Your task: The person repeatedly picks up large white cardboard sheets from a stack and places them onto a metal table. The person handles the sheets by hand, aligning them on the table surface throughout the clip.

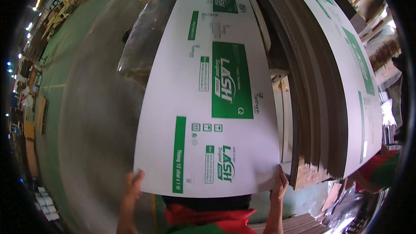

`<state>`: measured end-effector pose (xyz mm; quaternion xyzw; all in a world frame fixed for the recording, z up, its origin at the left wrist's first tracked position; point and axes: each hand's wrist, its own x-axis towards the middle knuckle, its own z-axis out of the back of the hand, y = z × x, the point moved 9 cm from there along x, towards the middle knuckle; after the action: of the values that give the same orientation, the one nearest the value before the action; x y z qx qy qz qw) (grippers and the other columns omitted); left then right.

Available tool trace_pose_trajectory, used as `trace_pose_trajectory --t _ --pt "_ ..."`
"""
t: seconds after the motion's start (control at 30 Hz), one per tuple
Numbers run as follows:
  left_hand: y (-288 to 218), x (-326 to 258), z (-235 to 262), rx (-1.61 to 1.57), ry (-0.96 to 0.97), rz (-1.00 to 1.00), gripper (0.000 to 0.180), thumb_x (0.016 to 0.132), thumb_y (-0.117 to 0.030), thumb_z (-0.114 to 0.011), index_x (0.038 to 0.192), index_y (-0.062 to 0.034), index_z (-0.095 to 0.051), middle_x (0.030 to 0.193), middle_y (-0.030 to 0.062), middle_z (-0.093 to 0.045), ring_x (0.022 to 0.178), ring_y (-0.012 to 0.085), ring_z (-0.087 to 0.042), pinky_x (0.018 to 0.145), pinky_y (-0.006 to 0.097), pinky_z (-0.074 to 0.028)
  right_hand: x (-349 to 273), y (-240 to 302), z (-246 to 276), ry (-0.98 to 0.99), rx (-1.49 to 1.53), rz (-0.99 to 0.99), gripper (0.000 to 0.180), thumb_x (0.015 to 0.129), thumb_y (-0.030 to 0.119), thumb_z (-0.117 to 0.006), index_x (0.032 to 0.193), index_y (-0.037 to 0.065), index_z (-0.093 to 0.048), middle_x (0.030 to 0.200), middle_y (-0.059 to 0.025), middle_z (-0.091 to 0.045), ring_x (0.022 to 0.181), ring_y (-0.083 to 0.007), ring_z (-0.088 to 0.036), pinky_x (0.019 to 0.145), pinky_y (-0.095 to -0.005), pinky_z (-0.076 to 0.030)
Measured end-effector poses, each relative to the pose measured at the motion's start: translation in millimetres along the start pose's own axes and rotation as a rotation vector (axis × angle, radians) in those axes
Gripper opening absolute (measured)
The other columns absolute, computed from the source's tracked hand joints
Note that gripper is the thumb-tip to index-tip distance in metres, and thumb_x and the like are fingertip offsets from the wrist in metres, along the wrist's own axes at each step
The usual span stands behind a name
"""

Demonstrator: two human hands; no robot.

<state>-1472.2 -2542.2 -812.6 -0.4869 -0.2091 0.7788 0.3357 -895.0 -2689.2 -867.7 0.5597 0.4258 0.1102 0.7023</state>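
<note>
A long white cardboard sheet (162,99) with green printed panels stretches away from me, its near edge close to my body. My left hand (133,185) grips the near left corner, thumb on top and the other fingers mostly hidden. At the near right corner my right hand (279,183) is closed on the edge in the same way. The sheet's far end lies over a machine or table covered in clear plastic (149,30).
To the right rises a tall stack of cardboard sheets (316,78), topped by a white printed one (346,86). Another person's arm (375,171) in a red and green sleeve is beside its near corner. More sheets (294,225) lie low at the front right. Grey-green floor (99,104) runs along the left.
</note>
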Motion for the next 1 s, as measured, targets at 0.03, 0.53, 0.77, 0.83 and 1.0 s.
trace_pose_trajectory --t 0.03,0.53,0.77,0.83,1.0 --pt "-14.3 22.6 -18.0 -0.047 0.032 -0.055 0.034 0.096 -0.037 -0.062 0.097 -0.0027 -0.062 0.064 0.0000 -0.056 0.041 0.0083 -0.046 0.034 0.025 -0.032 23.3 13.3 -9.2 0.058 0.056 0.083 0.048 0.099 0.019 -0.052 0.140 -0.005 -0.051 0.131 -0.0124 -0.060 0.116 -0.0174 -0.056 0.101 -0.0312 -0.042" --pt "39.9 129.8 -69.2 -0.209 0.014 -0.044 0.057 0.089 -0.045 -0.070 0.116 0.0033 -0.059 0.098 0.0098 -0.064 0.084 0.0176 -0.061 0.063 0.033 -0.050 96.8 -0.4 -15.4 -0.048 -0.237 0.439 0.045 0.101 0.021 -0.050 0.137 -0.005 -0.053 0.135 -0.0182 -0.059 0.124 -0.0243 -0.055 0.107 -0.0369 -0.039" --pt "39.2 161.4 -76.8 -0.282 0.078 -0.186 0.066 0.086 -0.049 -0.074 0.115 0.0063 -0.053 0.094 0.0106 -0.061 0.062 0.0125 -0.055 0.041 0.026 -0.036 40.7 24.8 -53.8 -0.085 -1.117 0.426 0.045 0.094 0.023 -0.061 0.134 0.002 -0.055 0.121 -0.0199 -0.065 0.117 -0.0348 -0.059 0.101 -0.0435 -0.046" --pt "38.4 147.8 -69.0 -0.358 -0.047 -0.292 0.071 0.086 -0.049 -0.074 0.120 0.0086 -0.051 0.103 0.0142 -0.060 0.069 0.0163 -0.060 0.047 0.027 -0.042 -80.2 87.6 -59.9 -0.210 -1.294 0.947 0.045 0.092 0.019 -0.064 0.133 0.003 -0.056 0.125 -0.0179 -0.063 0.116 -0.0405 -0.058 0.103 -0.0434 -0.046" --pt "56.2 25.6 -80.5 -0.067 -0.290 -0.794 0.073 0.087 -0.046 -0.073 0.128 0.0091 -0.048 0.120 0.0219 -0.058 0.091 0.0313 -0.066 0.087 0.041 -0.050 -260.4 216.6 107.6 -0.204 -1.114 1.021 0.049 0.095 0.028 -0.058 0.137 0.005 -0.051 0.142 -0.0176 -0.049 0.132 -0.0298 -0.046 0.112 -0.0445 -0.037"
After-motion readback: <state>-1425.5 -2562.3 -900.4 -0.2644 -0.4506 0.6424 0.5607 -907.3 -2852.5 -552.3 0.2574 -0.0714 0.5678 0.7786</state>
